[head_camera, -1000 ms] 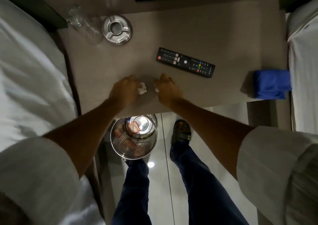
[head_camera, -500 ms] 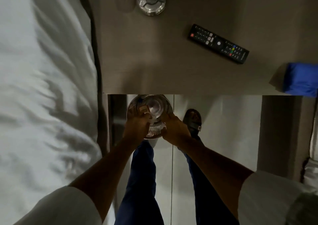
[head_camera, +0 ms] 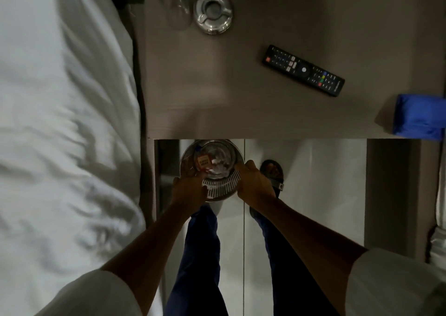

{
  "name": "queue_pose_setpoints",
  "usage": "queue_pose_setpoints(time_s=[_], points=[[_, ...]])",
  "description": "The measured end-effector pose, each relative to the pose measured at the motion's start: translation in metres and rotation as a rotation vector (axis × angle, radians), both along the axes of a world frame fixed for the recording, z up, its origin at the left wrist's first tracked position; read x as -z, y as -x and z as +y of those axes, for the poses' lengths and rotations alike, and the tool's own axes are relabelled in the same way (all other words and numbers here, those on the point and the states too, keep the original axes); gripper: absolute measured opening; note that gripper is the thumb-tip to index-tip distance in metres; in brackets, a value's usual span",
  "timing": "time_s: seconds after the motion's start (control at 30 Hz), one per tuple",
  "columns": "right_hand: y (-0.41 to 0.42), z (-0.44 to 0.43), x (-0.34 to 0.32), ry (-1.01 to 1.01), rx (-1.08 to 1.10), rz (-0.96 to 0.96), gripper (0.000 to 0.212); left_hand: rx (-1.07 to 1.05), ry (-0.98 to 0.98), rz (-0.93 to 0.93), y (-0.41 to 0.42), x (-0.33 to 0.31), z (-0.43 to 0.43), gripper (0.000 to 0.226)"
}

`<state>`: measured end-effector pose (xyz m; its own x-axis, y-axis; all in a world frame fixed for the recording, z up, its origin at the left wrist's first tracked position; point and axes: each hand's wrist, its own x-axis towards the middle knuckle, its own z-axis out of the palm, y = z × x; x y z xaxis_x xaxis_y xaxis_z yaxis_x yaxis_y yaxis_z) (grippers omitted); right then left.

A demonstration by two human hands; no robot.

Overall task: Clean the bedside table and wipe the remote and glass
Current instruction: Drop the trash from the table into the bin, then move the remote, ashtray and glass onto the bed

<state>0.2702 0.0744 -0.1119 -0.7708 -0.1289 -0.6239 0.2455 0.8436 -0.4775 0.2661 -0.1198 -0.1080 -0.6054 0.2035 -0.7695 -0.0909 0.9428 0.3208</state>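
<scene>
- Both hands, left (head_camera: 190,190) and right (head_camera: 253,185), at waste bin (head_camera: 209,168) rim; grip unclear
- Remote (head_camera: 303,70), glass (head_camera: 175,4) on bedside table (head_camera: 217,103), seemingly unwiped
- Blue cloth (head_camera: 421,114) unused at table edge

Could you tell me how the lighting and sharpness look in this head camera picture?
The head view is dim overall; the bed sheet is smeared by motion blur; the glass is faint and hard to make out; the remote reads fairly sharp; the floor and bin rim catch glare.
</scene>
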Motion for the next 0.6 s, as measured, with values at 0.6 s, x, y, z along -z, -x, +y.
queue_pose_setpoints(time_s=[0.6], points=[[0.161,0.128,-0.043,-0.242,0.128,0.329,0.058,0.385,0.056,0.612,0.234,-0.049,0.092,0.043]])
